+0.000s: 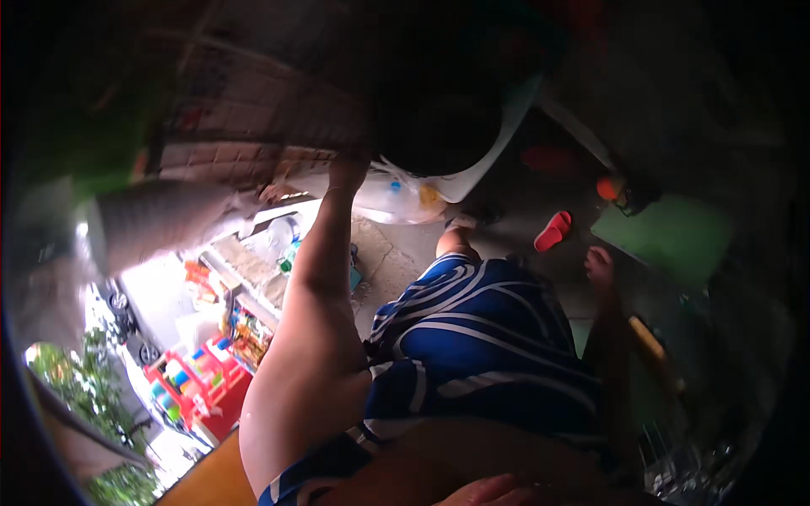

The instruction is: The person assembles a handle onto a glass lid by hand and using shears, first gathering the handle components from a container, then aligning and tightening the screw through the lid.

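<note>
My left arm reaches far ahead, and my left hand [347, 171] is at the upper edge of a pale, see-through plastic bag [384, 202]. Deep shadow hides its fingers, so their grip cannot be made out. Blue and yellow patches show in the bag. Just beyond it, a large dark round shape [439, 110] stands against a curved white edge [498, 156]. My right hand [599, 265] hangs low at my right side, its fingers loosely curled with nothing visible in them. It is nearest a green flat panel [671, 240] and a red slipper [553, 231].
A red rack of colourful goods [207, 379] stands at the left, near packets [246, 337]. A blurred grey shape [160, 223] crosses the far left. Concrete floor [384, 253] lies ahead. Wire-like metal items [683, 464] sit at the lower right. Much of the right is dark.
</note>
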Tool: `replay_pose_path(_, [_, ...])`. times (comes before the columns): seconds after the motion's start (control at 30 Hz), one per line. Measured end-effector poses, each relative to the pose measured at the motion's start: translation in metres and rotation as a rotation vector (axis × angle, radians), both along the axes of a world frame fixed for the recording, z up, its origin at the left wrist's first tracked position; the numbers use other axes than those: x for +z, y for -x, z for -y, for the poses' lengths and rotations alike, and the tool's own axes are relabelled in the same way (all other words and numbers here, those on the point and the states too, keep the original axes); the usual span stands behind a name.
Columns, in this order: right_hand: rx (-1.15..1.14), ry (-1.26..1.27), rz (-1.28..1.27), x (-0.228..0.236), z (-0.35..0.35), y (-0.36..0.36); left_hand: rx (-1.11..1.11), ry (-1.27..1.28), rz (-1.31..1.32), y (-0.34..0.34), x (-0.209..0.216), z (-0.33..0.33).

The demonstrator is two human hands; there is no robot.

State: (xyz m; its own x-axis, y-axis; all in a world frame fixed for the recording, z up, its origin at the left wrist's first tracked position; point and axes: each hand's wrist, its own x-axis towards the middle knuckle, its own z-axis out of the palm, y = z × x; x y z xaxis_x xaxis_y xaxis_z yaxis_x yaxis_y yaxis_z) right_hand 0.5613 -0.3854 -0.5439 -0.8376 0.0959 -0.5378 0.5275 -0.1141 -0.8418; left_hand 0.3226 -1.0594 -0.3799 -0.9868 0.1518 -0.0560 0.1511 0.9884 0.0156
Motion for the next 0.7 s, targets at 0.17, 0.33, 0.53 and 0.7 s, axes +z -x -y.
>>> replay_pose_path(0.17, [0.510,-0.724,-0.147,0.007,0.018,-0.021,0.160,0.295,0.858,0.029,-0.076,-0.047])
replay_pose_path(0.33, [0.699,-0.875,-0.043,0.032,0.075,-0.025,-0.021,0.259,0.786,-0.012,-0.073,-0.074])
replay_pose_path(0.53, [0.446,-1.158,-0.098,0.088,0.045,-0.010,-0.342,0.319,0.593,0.015,-0.027,-0.130])
replay_pose_path(0.7, [-0.181,-1.276,-0.206,0.183,0.032,0.039,-0.831,0.002,0.757,0.037,0.010,-0.258])
